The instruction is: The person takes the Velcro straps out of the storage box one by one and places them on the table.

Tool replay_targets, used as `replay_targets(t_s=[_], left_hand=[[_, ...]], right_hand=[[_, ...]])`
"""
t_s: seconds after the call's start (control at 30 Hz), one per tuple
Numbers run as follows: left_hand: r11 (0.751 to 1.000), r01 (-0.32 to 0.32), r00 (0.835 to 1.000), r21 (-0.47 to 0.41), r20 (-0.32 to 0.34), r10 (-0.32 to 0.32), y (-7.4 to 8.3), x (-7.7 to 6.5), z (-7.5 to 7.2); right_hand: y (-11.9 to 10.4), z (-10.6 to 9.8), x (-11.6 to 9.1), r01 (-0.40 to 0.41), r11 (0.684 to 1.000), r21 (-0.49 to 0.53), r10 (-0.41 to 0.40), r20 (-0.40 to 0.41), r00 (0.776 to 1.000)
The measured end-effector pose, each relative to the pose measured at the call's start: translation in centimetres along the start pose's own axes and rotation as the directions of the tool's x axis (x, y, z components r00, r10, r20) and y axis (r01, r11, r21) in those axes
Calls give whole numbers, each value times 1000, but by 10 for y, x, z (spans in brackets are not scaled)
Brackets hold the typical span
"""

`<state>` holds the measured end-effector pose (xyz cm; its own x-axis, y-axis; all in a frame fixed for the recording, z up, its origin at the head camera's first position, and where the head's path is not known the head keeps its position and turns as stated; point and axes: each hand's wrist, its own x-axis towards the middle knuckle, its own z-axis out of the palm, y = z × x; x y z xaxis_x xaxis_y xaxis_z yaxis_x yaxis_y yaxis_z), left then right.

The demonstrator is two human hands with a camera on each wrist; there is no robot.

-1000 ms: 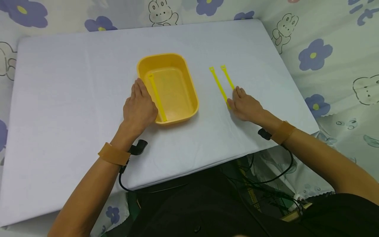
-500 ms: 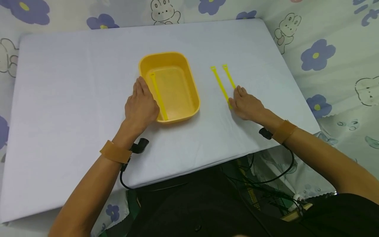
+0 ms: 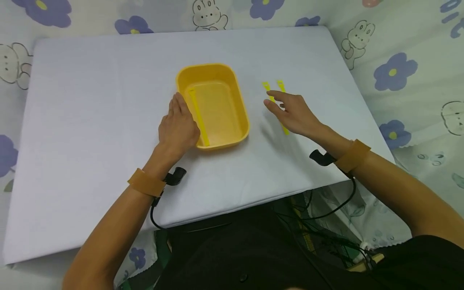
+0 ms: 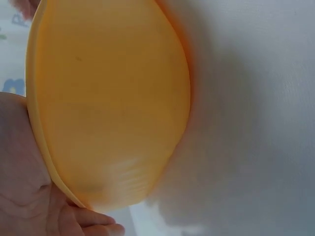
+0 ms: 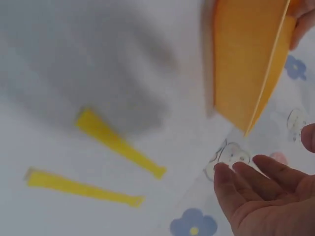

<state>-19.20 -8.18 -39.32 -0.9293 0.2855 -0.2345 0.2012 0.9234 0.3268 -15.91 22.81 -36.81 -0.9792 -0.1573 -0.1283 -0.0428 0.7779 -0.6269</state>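
A yellow plastic tub [image 3: 222,110] stands upright on the table, with one flat yellow strap [image 3: 199,117] lying inside along its left side. My left hand [image 3: 179,129] rests against the tub's left rim, fingers extended along the outside; the left wrist view has the palm touching the tub wall [image 4: 113,98]. To the right of the tub lie two more yellow straps, a nearer one [image 5: 120,143] and a farther one [image 5: 81,187], each with a slotted end. Above them hovers my right hand [image 3: 294,113], holding nothing, fingers spread and partly covering both in the head view.
A white cloth covers the table [image 3: 90,121]. Patterned curtains [image 3: 395,72] with flowers and rabbits hang behind and to the right. Black cables [image 3: 337,211] run from the wrist cameras below the table's front edge.
My right hand has lifted off the two straps and moved slightly up and left above them, its fingers spreading. The left hand stays on the tub; the view shifts slightly.
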Motion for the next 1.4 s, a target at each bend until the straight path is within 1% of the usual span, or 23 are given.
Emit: replay_targets(t_s=[0.13,0.2,0.33,0.4,0.47,0.57,0.73,1.0,1.27,1.4], left_hand=[[1000,-6,1000,-30,-19,5,-2,-1,-3],[999,-8,1000,-52,-23,7,-3,-2,-5],[996,-10,1000,-86,-21,8,-4,-2,-6],[996,-12,1000,-85,-23,11,-5,-3,-7],[997,-11,1000,-80,-23,10,-5,-4,-8],[998,-3,1000,-69,-17,2,-5,-5,-8],[999,11,1000,-51,-6,-11,-6,-4,-8],[999,-2,1000,-45,-17,1,-6,-3,-7],[1000,-2,1000,-29,-7,2,-7,-3,-6],[1000,-1,1000,-23,-4,1,-9,-5,-6]], right_hand=[[-21,10,7,40,996,76,-39,-12,999],[-31,15,11,77,994,78,-76,-15,997],[-46,29,20,145,987,61,-146,5,989],[-52,36,26,167,984,55,-169,29,985],[-58,43,31,171,984,56,-174,57,983],[-66,53,38,158,986,45,-162,98,982],[-75,64,45,152,988,7,-151,133,979],[-84,84,56,128,990,-67,-111,212,971],[-91,102,66,118,978,-170,-77,230,970],[-95,110,71,114,976,-184,-73,217,974]])
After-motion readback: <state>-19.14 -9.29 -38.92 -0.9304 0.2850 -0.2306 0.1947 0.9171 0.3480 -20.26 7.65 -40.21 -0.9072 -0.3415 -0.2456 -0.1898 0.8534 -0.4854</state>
